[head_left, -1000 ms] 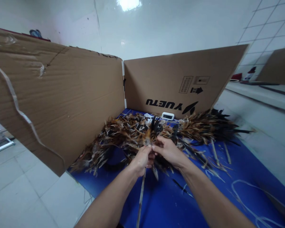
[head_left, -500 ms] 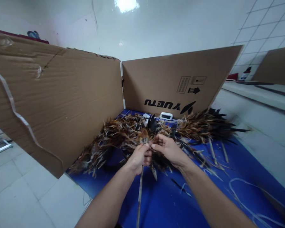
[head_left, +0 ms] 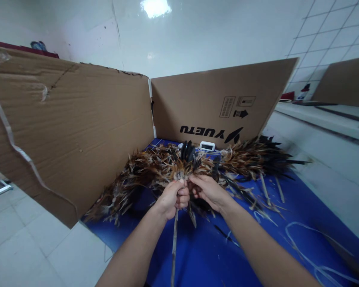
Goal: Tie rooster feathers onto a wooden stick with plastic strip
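My left hand [head_left: 171,198] is closed around a thin stick [head_left: 174,243] whose lower end points down toward me. Brown feathers and a tuft of upright dark feathers [head_left: 188,151] fan out at the stick's top, so it looks like a feather duster. My right hand [head_left: 209,192] meets the left at the base of these feathers, thumb and fingers pinched together. Whatever lies between its fingertips is too small and covered to make out. Behind both hands spreads a heap of loose brown feathers [head_left: 143,167] on the blue tabletop [head_left: 209,255].
Cardboard panels [head_left: 107,107] wall the left and back. A small white digital timer [head_left: 207,146] stands by the back panel. Bundled feathers [head_left: 251,157] with stick handles [head_left: 265,189] lie at right. Pale string [head_left: 296,247] loops at front right, and a black feather [head_left: 225,235] lies nearer.
My right hand has dropped slightly, its fingers now against the feather base. The dark tuft stands more spread and upright. My left hand keeps its grip; the view has shifted a little.
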Demonstrator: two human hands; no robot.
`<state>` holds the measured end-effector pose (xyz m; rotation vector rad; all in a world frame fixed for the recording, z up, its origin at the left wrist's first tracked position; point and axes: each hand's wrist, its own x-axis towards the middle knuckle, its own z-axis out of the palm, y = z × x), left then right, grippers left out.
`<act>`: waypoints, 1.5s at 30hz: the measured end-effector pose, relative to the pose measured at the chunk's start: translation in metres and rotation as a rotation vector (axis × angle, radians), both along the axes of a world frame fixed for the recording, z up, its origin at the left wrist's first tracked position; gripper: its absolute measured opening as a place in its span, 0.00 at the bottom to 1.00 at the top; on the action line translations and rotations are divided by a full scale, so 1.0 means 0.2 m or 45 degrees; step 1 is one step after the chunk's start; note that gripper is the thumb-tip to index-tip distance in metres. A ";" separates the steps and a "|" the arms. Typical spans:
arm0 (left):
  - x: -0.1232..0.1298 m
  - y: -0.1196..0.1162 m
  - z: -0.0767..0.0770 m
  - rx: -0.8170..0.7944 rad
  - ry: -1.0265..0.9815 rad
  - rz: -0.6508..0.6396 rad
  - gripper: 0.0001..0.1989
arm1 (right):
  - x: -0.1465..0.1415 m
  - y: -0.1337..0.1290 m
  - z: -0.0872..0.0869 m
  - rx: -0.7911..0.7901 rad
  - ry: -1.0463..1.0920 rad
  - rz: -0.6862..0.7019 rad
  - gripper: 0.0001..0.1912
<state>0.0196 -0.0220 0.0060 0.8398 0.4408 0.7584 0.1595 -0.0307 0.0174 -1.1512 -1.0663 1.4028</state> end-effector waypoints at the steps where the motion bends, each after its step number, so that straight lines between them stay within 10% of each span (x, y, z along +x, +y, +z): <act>1: 0.00 0.00 0.00 0.002 -0.003 -0.010 0.12 | 0.00 0.01 -0.01 0.016 0.073 -0.007 0.15; 28: 0.00 0.00 -0.01 -0.017 0.048 -0.059 0.12 | 0.04 0.00 0.03 0.248 -0.361 -0.217 0.11; 45: 0.01 -0.02 0.01 -0.012 0.118 -0.214 0.12 | 0.20 0.06 0.07 0.512 -0.408 -0.757 0.15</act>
